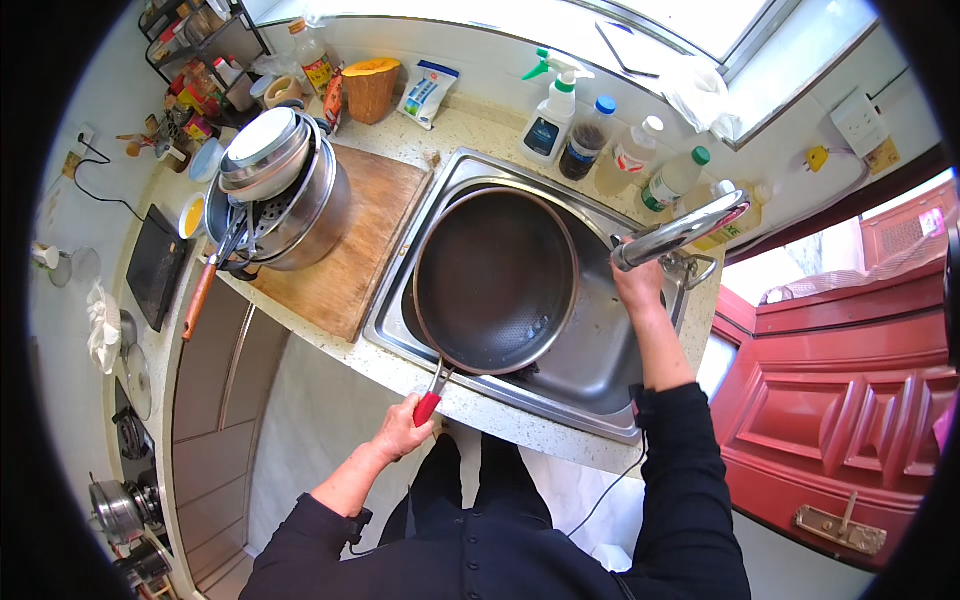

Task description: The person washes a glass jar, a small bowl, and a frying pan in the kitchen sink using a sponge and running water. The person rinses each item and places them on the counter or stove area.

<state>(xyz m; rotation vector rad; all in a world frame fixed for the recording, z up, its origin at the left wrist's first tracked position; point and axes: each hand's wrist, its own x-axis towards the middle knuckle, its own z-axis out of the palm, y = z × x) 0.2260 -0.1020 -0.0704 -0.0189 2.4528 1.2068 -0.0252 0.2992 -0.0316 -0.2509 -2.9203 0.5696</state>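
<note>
A large dark frying pan (495, 281) lies over the left part of the stainless steel sink (607, 360), its handle pointing towards me. My left hand (405, 431) is closed around the pan's red handle. At the sink's right side, my right hand (640, 281) is at the chrome faucet (682, 229); the spout hides its fingers, so its grip cannot be told. A few water drops show on the pan's inner surface. No stream of water is visible from the spout.
Left of the sink, stacked steel pots and bowls (322, 217) stand on a wooden cutting board (390, 187). Behind the sink stand a spray bottle (551, 120) and several plastic bottles (589, 139). A cut pumpkin (371, 91) and a white packet (427, 94) are near the wall.
</note>
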